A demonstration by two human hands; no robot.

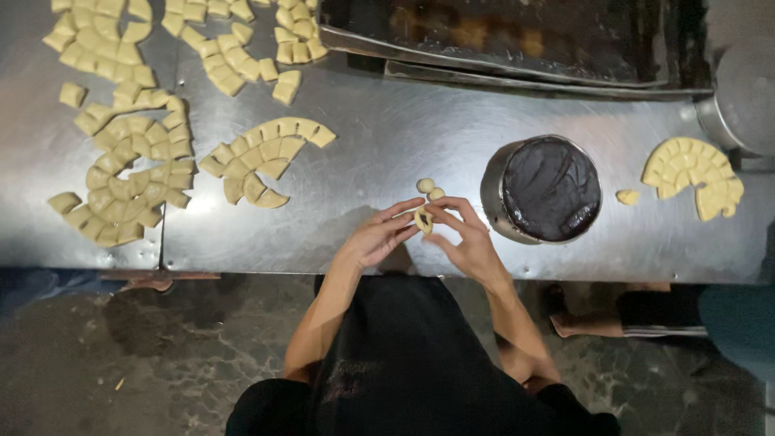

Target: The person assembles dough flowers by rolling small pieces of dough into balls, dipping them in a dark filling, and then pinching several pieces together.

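Note:
My left hand [378, 237] and my right hand [464, 236] meet above the front of a steel table [387, 129], both pinching one small piece of pale dough [422, 220] with dark filling in its middle. Two small dough balls [429, 189] lie on the table just beyond my fingers. To the right of my right hand stands a round metal bowl [542, 189] full of dark paste.
Many cut dough pieces [129, 161] lie in curved rows over the left of the table, with another arc [266, 157] nearer the middle. A smaller fan of pieces [696, 171] and one loose bit [626, 196] lie at the right. A dark tray [517, 36] sits at the back. Another person's foot [577, 324] is on the floor at right.

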